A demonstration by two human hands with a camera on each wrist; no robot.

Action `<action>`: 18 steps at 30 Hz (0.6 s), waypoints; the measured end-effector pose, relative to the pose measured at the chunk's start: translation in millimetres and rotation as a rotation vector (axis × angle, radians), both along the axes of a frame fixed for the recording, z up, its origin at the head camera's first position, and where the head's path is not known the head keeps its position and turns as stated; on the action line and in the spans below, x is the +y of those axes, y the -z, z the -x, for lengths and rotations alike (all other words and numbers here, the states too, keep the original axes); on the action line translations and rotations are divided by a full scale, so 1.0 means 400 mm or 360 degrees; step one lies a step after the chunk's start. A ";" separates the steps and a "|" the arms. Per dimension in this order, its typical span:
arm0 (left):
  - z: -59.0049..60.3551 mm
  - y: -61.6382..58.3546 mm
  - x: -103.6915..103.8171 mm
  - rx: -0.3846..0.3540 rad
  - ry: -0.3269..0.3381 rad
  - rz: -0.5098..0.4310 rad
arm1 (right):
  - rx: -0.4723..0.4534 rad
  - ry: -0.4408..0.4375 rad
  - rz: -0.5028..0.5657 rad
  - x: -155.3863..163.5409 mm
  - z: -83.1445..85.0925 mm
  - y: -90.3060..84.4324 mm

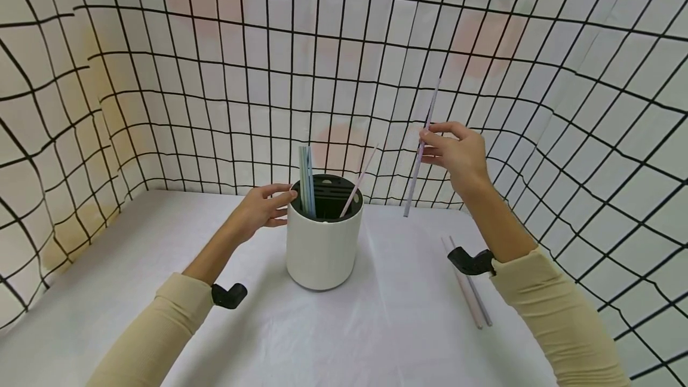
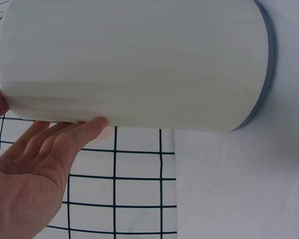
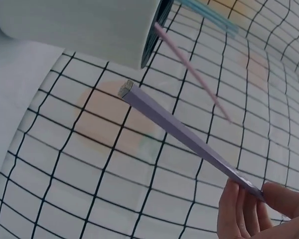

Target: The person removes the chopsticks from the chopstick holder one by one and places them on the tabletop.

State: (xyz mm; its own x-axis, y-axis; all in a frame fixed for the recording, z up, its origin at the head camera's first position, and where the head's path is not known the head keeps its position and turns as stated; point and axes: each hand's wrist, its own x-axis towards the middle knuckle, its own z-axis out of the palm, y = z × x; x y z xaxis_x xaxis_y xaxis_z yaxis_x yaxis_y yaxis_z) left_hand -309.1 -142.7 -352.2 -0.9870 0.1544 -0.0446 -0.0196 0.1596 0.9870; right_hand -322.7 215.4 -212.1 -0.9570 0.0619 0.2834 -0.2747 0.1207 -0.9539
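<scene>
I see my right hand (image 1: 457, 157) raised to the right of the white holder (image 1: 321, 249), its grip pinching a lilac chopstick (image 1: 421, 151) between thumb and fingertips, near the stick's middle; the stick hangs almost upright in the air, lower end well above the table (image 1: 387, 333). My left hand (image 1: 263, 208) rests with relaxed, straight fingers (image 2: 77, 132) against the holder's upper wall, clasping nothing. The holder stands upright on the white cloth, with two pale blue sticks (image 1: 306, 181) and a pink stick (image 1: 359, 181) leaning in its dark slotted top. Two more sticks (image 1: 469, 288) lie side by side on the table beneath my right forearm.
</scene>
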 end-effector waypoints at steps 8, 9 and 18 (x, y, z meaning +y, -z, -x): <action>-0.001 0.001 0.002 -0.0019 -0.0017 -0.0017 | -0.0117 0.0023 -0.0155 0.077 0.013 0.028; -0.001 0.002 0.002 -0.0021 -0.0016 -0.0018 | -0.0127 0.0019 -0.0198 0.088 0.015 0.032; -0.002 -0.002 -0.001 -0.0006 -0.0004 -0.0002 | -0.0291 0.0041 -0.0337 0.196 0.032 0.078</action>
State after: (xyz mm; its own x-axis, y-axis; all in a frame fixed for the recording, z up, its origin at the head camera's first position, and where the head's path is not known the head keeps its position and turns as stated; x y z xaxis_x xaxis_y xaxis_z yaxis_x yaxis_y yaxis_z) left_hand -308.2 -142.9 -351.5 -0.9872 0.1518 -0.0483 -0.0239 0.1583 0.9871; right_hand -335.5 293.7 -243.2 -0.9924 0.0446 0.1150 -0.0943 0.3272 -0.9403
